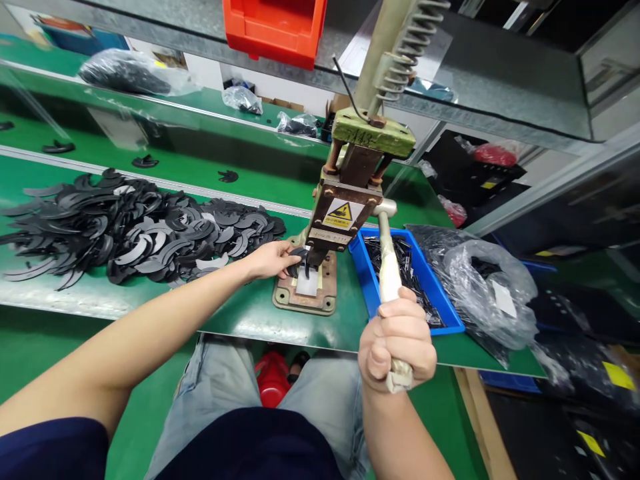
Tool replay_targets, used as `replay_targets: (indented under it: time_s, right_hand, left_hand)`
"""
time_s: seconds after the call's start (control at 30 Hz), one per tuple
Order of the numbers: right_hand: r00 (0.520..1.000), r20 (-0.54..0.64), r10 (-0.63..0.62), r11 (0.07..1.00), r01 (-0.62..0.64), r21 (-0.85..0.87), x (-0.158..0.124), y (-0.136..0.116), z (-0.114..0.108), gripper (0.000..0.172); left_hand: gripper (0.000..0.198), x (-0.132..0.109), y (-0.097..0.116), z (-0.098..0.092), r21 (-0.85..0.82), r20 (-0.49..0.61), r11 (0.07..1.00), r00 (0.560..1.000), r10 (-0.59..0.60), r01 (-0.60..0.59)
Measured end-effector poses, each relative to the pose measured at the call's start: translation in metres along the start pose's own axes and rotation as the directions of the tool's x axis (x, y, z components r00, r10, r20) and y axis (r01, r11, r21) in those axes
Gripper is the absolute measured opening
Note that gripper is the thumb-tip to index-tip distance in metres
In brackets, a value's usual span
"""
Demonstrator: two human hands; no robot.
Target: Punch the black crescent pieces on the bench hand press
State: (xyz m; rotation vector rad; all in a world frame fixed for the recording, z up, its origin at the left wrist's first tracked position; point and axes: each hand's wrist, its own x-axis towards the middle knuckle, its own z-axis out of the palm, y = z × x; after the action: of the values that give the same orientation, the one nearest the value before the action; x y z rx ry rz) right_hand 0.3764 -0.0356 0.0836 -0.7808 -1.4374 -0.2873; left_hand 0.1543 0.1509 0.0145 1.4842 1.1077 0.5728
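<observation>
My left hand [275, 259] pinches a curved black plastic piece [299, 253] at the foot of a hand lever press [336, 200]. The piece lies under the press's ram, over a pale strip on the metal base [327, 283]; its far end is partly hidden by the ram. My right hand [400, 340] is wrapped round the press's lever handle [389, 267], which slants down toward me. A large heap of similar curved black pieces [165, 240] lies on the green bench left of the press.
Right of the press stands a blue tray [453, 323] of small black parts, with a clear plastic bag [493, 293] beside it. An orange bin [275, 33] sits on the metal shelf above. Behind the heap runs a green conveyor [185, 170] with a few loose pieces.
</observation>
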Motion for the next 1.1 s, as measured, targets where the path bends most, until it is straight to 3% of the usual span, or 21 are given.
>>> replay_targets:
  time_s: [0.33, 0.43, 0.53, 0.6, 0.67, 0.77, 0.83, 0.87, 0.9, 0.93, 1.03, 1.1]
  right_hand:
    - [1.0, -0.03, 0.002, 1.0, -0.001, 0.011, -0.003, 0.0, 0.002, 0.025]
    - [0.998, -0.061, -0.016, 0.998, 0.02, 0.053, 0.011, -0.003, 0.008, 0.022]
    - [0.985, -0.167, -0.052, 0.977, 0.085, 0.196, 0.054, -0.003, 0.019, 0.015]
    - [0.98, -0.191, -0.062, 0.947, 0.118, 0.299, 0.091, -0.001, 0.025, 0.038]
    - [0.988, -0.154, -0.004, 0.929, 0.061, 0.364, 0.118, 0.004, 0.027, 0.054]
    - [0.974, -0.191, 0.122, 0.94, -0.052, 0.336, 0.113, 0.017, 0.024, 0.054]
    - [0.946, -0.229, 0.232, 0.951, -0.171, 0.258, 0.077, 0.026, 0.023, 0.046]
    - [0.924, -0.166, 0.345, 0.926, -0.305, 0.223, 0.053, 0.029, 0.024, 0.039]
    - [0.874, -0.023, 0.485, 0.859, -0.471, 0.201, 0.027, 0.03, 0.025, 0.029]
    - [0.761, 0.191, 0.62, 0.743, -0.647, 0.17, 0.002, 0.029, 0.028, 0.025]
    - [0.58, 0.465, 0.669, 0.607, -0.787, 0.109, -0.054, 0.015, 0.043, 0.029]
    - [0.537, 0.54, 0.648, 0.582, -0.807, 0.105, -0.072, 0.001, 0.054, 0.031]
  left_hand:
    - [0.042, 0.008, 0.013, -0.001, -0.121, 0.122, 0.947, 0.951, -0.284, 0.298]
    - [0.038, 0.005, 0.016, 0.001, -0.126, 0.152, 0.923, 0.927, -0.344, 0.364]
    - [0.04, 0.001, 0.016, 0.004, -0.166, 0.142, 0.921, 0.933, -0.331, 0.352]
    - [0.043, -0.005, 0.016, 0.007, -0.204, 0.121, 0.929, 0.949, -0.29, 0.31]
    - [0.046, -0.014, 0.016, 0.008, -0.233, 0.093, 0.94, 0.968, -0.232, 0.248]
    - [0.051, -0.04, 0.019, 0.004, -0.244, 0.042, 0.96, 0.99, -0.131, 0.137]
    - [0.053, -0.063, 0.022, 0.0, -0.246, 0.037, 0.967, 0.997, -0.062, 0.069]
    - [0.053, -0.074, 0.023, -0.002, -0.25, 0.041, 0.968, 0.999, -0.029, 0.038]
    - [0.053, -0.086, 0.025, -0.003, -0.255, 0.047, 0.967, 0.999, 0.001, 0.011]
    - [0.053, -0.097, 0.026, -0.004, -0.262, 0.05, 0.965, 0.998, 0.026, -0.012]
    - [0.05, -0.122, 0.029, 0.001, -0.275, 0.057, 0.96, 0.996, 0.062, -0.044]
    - [0.049, -0.134, 0.03, 0.007, -0.271, 0.079, 0.962, 0.995, 0.063, -0.039]
